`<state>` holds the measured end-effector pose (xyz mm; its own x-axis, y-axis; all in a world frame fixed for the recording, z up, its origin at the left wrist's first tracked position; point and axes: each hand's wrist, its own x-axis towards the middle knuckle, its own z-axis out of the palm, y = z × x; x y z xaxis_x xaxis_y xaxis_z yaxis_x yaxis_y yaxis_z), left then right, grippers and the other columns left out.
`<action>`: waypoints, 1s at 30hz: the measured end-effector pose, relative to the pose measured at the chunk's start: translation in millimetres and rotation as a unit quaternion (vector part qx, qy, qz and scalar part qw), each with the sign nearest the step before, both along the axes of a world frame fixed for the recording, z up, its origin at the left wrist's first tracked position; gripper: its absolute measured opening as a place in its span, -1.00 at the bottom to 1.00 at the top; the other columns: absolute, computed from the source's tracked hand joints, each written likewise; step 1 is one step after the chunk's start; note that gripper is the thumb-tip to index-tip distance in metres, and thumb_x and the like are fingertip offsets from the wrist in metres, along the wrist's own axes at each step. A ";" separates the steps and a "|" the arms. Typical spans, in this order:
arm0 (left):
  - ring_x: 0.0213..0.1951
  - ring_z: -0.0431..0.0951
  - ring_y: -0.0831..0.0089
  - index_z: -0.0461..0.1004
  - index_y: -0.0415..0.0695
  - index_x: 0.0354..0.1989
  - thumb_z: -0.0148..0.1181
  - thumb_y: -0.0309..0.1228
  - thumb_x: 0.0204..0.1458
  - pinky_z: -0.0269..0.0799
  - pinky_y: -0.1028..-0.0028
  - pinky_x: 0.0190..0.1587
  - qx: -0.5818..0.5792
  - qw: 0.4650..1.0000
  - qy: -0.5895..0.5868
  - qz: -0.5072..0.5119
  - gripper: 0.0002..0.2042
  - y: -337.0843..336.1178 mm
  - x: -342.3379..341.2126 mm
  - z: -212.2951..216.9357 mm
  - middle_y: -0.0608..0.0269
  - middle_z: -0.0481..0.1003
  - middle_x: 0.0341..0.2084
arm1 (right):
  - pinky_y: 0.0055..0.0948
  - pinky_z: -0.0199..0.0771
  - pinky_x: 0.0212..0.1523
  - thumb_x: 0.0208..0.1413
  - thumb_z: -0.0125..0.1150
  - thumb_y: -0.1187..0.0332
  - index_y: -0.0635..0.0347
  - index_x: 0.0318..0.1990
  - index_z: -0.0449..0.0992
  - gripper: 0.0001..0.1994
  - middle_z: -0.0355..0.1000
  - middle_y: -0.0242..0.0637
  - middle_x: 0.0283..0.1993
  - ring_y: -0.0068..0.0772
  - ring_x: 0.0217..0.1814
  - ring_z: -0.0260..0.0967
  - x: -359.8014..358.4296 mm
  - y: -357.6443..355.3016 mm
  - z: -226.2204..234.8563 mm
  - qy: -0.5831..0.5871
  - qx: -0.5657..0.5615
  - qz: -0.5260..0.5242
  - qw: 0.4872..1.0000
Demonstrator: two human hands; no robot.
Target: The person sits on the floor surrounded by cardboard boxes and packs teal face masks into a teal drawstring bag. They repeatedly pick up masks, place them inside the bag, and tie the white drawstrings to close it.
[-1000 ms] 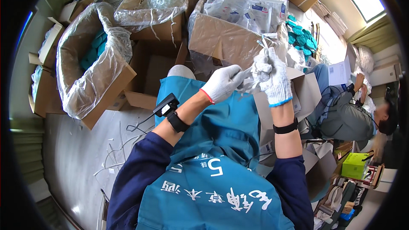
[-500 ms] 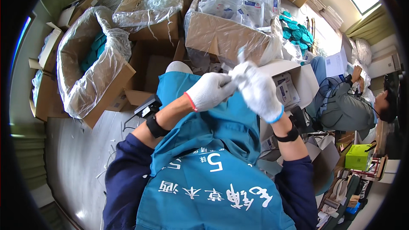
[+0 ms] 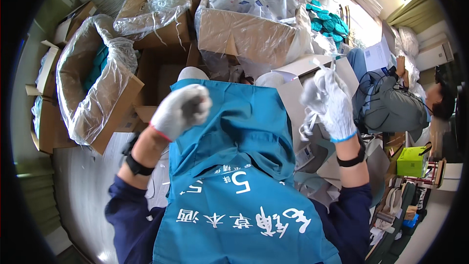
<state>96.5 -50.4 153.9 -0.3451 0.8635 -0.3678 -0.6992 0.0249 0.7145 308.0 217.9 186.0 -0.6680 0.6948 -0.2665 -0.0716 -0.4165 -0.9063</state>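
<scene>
At the left, the left forearm rises from the dark sleeve point(image 3: 129, 205), and the left hand point(image 3: 181, 111), in a white glove, is raised by the upper left corner of the apron point(image 3: 234, 137). It is near the right edge of the lined box point(image 3: 117, 112). Its fingers are bent inward; I cannot tell whether they meet the thumb, or whether something is inside.

At the right, the right forearm stands almost upright, and the gloved right hand point(image 3: 330, 103) points up, beyond the apron's right edge and above the flaps of the carton point(image 3: 291, 102). Its fingers are clamped on white strands point(image 3: 308, 128). One part sticks out above the fingertips, and loose ends hang below, at their left.
</scene>
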 end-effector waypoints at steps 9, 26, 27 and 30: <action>-0.44 0.31 0.73 0.47 -0.25 -0.13 0.14 -0.37 0.21 0.21 0.68 -0.39 0.036 0.987 0.154 -0.013 -0.80 74.5 54.2 -18.2 0.44 0.40 -0.43 | -0.39 0.59 -0.43 0.43 -0.19 0.14 0.14 -0.09 0.47 -0.67 0.49 0.09 0.05 -0.11 -0.06 0.56 -13.9 18.0 -54.5 0.247 -0.280 0.120 0.920; -0.47 0.37 0.72 0.51 -0.30 -0.27 0.30 -0.47 0.10 0.40 0.58 -0.38 -0.057 0.829 0.542 0.124 -0.85 103.4 79.3 -46.1 0.35 0.49 -0.53 | -0.56 0.45 -0.61 0.45 -0.26 0.13 0.12 0.24 0.28 -0.61 0.52 -0.08 0.05 -0.28 -0.05 0.57 -46.3 -38.4 -57.4 0.167 -0.241 0.020 0.956; -0.47 0.38 0.71 0.50 -0.31 -0.32 0.29 -0.47 0.11 0.37 0.58 -0.41 -0.041 0.864 0.488 0.119 -0.86 100.9 79.6 -46.6 0.35 0.51 -0.54 | -0.57 0.41 -0.63 0.45 -0.26 0.13 0.11 0.25 0.28 -0.62 0.52 -0.08 0.05 -0.28 -0.03 0.57 -42.4 -29.0 -56.4 0.213 -0.250 0.058 0.943; -0.49 0.35 0.71 0.51 -0.30 -0.33 0.27 -0.42 0.12 0.30 0.59 -0.44 -0.028 0.896 0.441 0.051 -0.84 93.9 75.3 -42.0 0.38 0.47 -0.58 | -0.61 0.28 -0.73 0.45 -0.28 0.14 0.07 0.18 0.36 -0.64 0.52 -0.08 0.06 -0.24 0.03 0.57 -36.1 -19.4 -48.5 0.272 -0.300 0.030 0.914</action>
